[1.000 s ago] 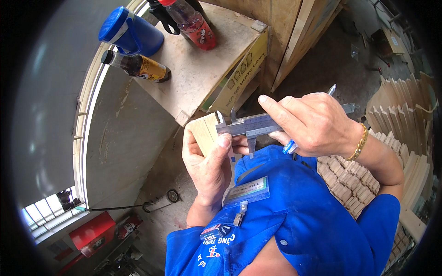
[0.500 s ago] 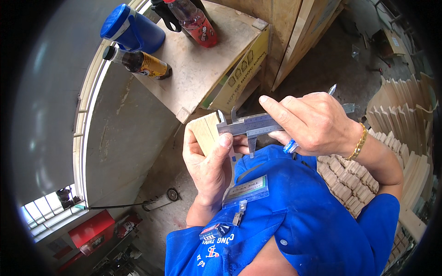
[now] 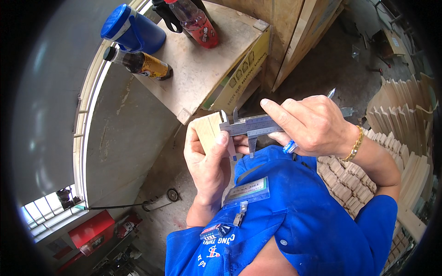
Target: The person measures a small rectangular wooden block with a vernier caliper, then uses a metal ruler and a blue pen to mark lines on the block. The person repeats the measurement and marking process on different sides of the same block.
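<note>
Small wood block (image 3: pixel 208 132) gripped tight in left hand (image 3: pixel 207 158), up near chest. Metal caliper (image 3: pixel 258 125) pinched in right hand (image 3: pixel 315 124). Probably light, hard; best held by flat sides.

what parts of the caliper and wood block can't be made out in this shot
Head view only:
- Caliper scale marks: too small and blurred to tell.
- Caliper's far end: covered by the right hand.
- Wood block lower part: hidden behind the left hand.
- Whether the jaws touch the block's faces: too small to tell.
- Blue pen body: mostly hidden inside the right hand.
</note>
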Motion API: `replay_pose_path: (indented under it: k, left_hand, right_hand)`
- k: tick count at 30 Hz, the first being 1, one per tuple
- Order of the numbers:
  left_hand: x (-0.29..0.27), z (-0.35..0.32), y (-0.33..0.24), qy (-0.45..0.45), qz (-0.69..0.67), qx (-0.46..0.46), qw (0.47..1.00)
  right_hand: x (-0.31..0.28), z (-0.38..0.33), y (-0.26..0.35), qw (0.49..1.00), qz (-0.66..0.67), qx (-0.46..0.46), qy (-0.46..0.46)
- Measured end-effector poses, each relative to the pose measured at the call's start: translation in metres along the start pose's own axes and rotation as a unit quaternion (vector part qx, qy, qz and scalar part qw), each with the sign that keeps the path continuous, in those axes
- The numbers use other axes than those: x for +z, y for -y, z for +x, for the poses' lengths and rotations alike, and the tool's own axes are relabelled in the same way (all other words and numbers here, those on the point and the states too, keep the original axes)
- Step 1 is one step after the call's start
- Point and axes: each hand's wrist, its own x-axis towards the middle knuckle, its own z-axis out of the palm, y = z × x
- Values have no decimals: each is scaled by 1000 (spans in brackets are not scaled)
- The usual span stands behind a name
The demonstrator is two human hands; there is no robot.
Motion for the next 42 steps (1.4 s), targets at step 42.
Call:
replay_pose_path:
  k: [42]
  left_hand:
    - [-29,34,-9,18,164,-26,986]
  right_hand:
    - [48,2,16,993,26,88,-73]
